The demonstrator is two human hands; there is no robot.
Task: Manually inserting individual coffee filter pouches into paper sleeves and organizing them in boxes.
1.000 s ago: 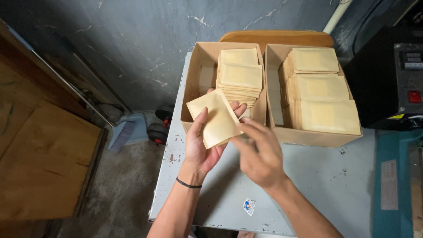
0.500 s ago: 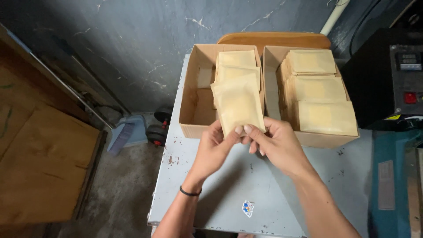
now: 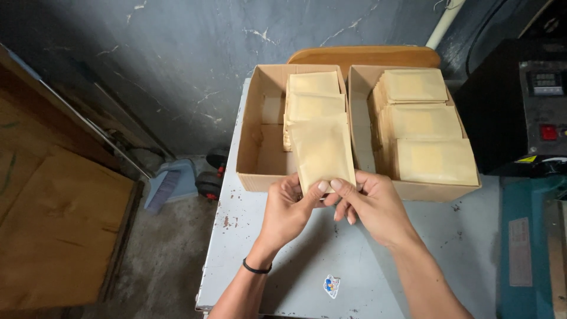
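A tan paper pouch (image 3: 321, 152) is held upright at its bottom edge by both hands, over the front of the left cardboard box (image 3: 255, 142). My left hand (image 3: 289, 210) pinches its lower left corner, a black band on the wrist. My right hand (image 3: 372, 204) pinches the lower right corner. Behind the pouch, a stack of similar pouches (image 3: 314, 97) lies in the left box. The right cardboard box (image 3: 357, 118) holds three stacks of pouches (image 3: 425, 121).
Both boxes stand on a pale grey metal table (image 3: 472, 248) with a small sticker (image 3: 331, 285) near its front edge. A black machine with a control panel (image 3: 525, 100) stands right. A wooden board (image 3: 53, 230) and a dustpan (image 3: 165, 186) are on the floor left.
The pouch went from being held flat and tilted in front of the left box to upright over its front edge. Both hands moved forward and now pinch its bottom.
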